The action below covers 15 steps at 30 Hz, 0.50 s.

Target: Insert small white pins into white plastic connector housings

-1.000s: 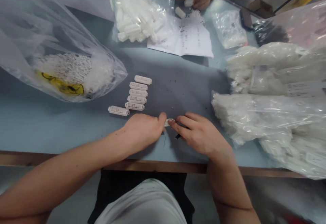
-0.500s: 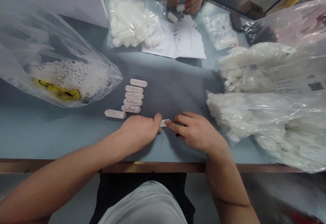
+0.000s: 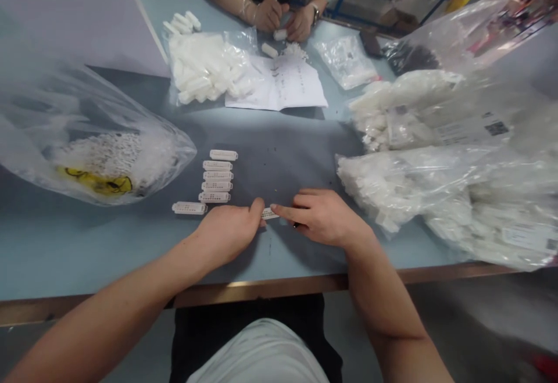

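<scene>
My left hand (image 3: 229,229) is closed, its thumb and fingers pinching one end of a small white plastic strip (image 3: 269,213) with rows of little holes. My right hand (image 3: 325,217) reaches the strip's other end with the index finger stretched out against it. The right hand's remaining fingers are curled round a slim black tool (image 3: 297,225), mostly hidden, so its kind cannot be made out. Left of the hands, several similar white strips (image 3: 217,175) lie stacked in a column, and another strip (image 3: 189,208) sits apart, nearest my left wrist.
A clear bag of small white parts (image 3: 117,156) lies at left. Bags of white pieces (image 3: 392,185) crowd the right side. Farther back are a bag of white cylinders (image 3: 204,69) and a printed sheet (image 3: 300,89). Across the table, another person's hands (image 3: 279,18) work with small white parts.
The camera view has shifted, so more of the person opposite shows. My right index finger lies straighter along the strip; my left hand keeps its pinch.
</scene>
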Tool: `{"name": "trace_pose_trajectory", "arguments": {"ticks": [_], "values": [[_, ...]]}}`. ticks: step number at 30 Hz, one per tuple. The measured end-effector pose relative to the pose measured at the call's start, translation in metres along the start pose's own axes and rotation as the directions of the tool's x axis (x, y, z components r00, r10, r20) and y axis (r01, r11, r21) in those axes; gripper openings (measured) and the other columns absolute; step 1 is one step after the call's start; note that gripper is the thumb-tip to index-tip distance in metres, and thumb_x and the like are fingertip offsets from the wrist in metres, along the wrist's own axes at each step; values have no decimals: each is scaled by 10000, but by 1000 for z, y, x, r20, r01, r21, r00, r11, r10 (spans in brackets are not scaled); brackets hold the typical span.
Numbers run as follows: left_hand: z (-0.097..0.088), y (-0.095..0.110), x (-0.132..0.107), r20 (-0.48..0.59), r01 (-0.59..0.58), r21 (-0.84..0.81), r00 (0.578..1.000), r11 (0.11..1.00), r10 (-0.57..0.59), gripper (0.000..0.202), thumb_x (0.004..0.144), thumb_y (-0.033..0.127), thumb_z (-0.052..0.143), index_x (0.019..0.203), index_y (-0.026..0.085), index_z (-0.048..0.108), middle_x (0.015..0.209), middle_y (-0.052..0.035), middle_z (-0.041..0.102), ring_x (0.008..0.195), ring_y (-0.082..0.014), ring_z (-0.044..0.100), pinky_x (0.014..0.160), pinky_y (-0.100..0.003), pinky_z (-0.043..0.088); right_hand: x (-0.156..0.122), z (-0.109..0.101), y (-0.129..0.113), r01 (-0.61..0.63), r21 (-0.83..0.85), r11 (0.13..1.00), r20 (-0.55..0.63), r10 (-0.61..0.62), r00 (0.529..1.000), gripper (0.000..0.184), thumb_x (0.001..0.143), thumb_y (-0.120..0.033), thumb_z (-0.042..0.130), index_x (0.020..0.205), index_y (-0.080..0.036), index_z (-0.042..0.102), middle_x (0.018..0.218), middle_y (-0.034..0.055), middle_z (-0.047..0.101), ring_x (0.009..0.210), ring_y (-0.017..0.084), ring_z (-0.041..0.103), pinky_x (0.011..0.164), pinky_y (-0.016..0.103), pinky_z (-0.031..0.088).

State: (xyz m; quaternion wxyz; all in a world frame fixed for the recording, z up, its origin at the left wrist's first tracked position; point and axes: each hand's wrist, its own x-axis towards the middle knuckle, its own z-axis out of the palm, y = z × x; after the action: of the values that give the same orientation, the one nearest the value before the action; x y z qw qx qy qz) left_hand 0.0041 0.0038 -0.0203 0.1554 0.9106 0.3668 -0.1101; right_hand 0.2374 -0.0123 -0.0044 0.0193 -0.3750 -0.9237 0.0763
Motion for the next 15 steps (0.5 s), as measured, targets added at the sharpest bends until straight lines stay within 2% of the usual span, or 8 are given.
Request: {"name": "trace_pose_trajectory", "arguments": {"ticks": [3, 6, 12, 15], "values": [[1, 0, 1, 4, 0, 9, 1000, 1000, 0, 309, 1002, 353, 371, 1120, 103, 507, 639, -99, 663, 578, -313, 680, 482, -351, 488, 3, 0, -7, -14, -46, 999, 109, 19, 994, 390, 923, -218, 563, 1309, -249, 611, 754, 24, 659, 707, 167, 505, 598, 306, 284], [0, 0, 2, 17, 15, 18, 1000, 1000, -16, 316, 1007, 365, 354, 1118, 111, 504, 653, -102, 671, 594, -319, 684, 493, -360, 491, 5, -1, -11, -25, -60, 998, 152, 34, 988, 355, 951, -221, 506, 1286, -207, 623, 771, 40, 685, 727, 177, 518, 596, 319, 274], [-1, 2, 1, 22, 25, 6, 999, 1000, -25, 316, 1002, 350, 360, 1122, 98, 509, 661, -119, 672, 588, -293, 679, 517, -339, 489, 4, 1, -11, -36, -45, 998, 78, 39, 996, 393, 921, -241, 545, 1306, -292, 612, 711, 8, 671, 677, 164, 515, 592, 306, 261], [-2, 3, 0, 28, 31, -6, 999, 1000, -31, 325, 999, 344, 361, 1127, 88, 514, 675, -135, 677, 604, -301, 682, 530, -350, 499, 4, 4, -11, -28, -37, 999, 56, 31, 998, 401, 899, -223, 563, 1291, -281, 625, 696, 10, 672, 659, 159, 517, 580, 298, 254]]}}
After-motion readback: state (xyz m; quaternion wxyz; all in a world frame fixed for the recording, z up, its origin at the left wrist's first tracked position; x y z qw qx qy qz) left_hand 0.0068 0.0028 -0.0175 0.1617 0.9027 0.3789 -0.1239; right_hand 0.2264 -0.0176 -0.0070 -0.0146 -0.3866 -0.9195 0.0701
